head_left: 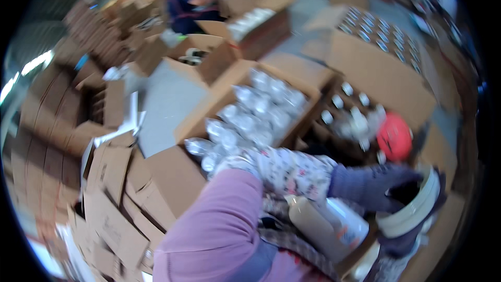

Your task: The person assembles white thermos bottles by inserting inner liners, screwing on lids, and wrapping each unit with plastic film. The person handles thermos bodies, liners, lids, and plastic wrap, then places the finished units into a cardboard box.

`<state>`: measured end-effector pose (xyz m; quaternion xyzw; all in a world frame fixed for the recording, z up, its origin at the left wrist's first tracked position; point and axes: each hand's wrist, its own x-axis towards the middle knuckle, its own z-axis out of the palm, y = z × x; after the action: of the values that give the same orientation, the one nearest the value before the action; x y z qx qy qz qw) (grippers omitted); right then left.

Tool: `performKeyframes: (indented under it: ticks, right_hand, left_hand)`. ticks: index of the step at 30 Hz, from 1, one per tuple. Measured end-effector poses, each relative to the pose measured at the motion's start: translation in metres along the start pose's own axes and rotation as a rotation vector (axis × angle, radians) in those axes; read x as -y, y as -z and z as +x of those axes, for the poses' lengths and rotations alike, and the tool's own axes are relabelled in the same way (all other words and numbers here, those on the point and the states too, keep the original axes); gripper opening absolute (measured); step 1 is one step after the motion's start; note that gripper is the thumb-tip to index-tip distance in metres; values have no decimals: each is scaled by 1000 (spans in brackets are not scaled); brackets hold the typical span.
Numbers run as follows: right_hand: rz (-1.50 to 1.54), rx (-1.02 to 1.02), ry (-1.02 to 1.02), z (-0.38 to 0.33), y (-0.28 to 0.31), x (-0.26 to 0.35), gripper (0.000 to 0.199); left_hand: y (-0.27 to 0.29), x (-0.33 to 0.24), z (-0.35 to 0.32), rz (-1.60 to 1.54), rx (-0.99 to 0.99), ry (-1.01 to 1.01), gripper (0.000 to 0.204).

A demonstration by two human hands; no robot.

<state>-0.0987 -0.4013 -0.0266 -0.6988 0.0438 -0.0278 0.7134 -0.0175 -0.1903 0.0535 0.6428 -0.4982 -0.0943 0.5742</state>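
My left arm, in a pink sleeve and floral cuff, reaches across to the right. My gloved left hand (378, 185) is closed on a wide cream-white ring that looks like a tape roll (412, 211). From below, my gloved right hand (402, 243) grips the same ring, its fingers partly hidden and blurred. Under my left forearm, close to my body, a beige bottle (315, 227) leans beside a white bottle (348, 222) with an orange mark. Just beyond my left hand sits a round red object (395, 137), its kind unclear.
An open carton (209, 109) holds several clear plastic-wrapped items. Right of it, a divided carton (318, 120) contains white-capped bottles. Another carton (381, 68) has rows of bottles. Flattened cardboard (112, 214) lies at left. A person (185, 5) works at the back.
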Motion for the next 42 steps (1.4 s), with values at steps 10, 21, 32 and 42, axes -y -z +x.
performKeyframes:
  ticks: [10, 21, 32, 42]
  right_hand:
    - [318, -37, 11, -87, 66, 29, 118]
    - [-169, 193, -94, -130, -12, -22, 135]
    - [-653, 441, 371, -104, -4, 30, 132]
    - [23, 617, -1031, -98, 29, 57, 76]
  left_hand:
    - [37, -11, -54, 413, 476, 74, 88]
    - [4, -5, -120, 444, 225, 347, 28]
    - [7, 22, -128, -76, 168, 716, 24]
    - [15, 37, -134, -6, 263, 813, 40]
